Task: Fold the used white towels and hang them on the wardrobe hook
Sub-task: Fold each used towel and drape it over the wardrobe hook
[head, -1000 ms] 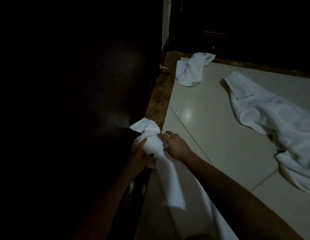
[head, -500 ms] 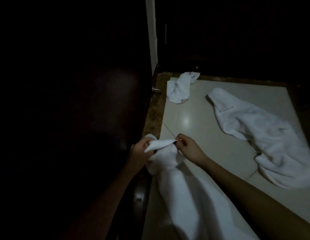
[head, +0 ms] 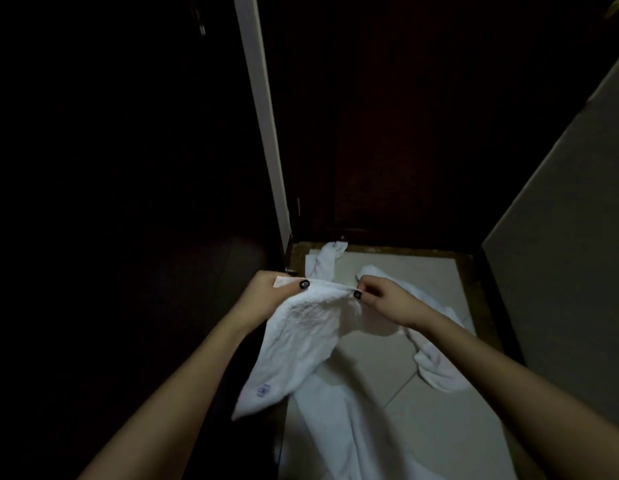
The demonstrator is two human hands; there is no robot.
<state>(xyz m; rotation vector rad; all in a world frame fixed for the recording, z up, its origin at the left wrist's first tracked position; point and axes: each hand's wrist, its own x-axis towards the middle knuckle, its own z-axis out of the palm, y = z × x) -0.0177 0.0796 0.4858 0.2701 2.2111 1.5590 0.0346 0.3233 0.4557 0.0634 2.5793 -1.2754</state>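
Towel (head: 301,341) held up over floor (head: 374,365), top edge pinched by left hand (head: 266,292) and right hand (head: 384,301), fingers curled on cloth. Folding judged barely begun; corners to be matched next. Hook unseen.

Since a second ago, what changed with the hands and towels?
Both hands went from bunching the held towel to pinching its top edge. The left hand and right hand moved apart, so the edge now stretches between them. The small towel and large towel stay lying on the floor.
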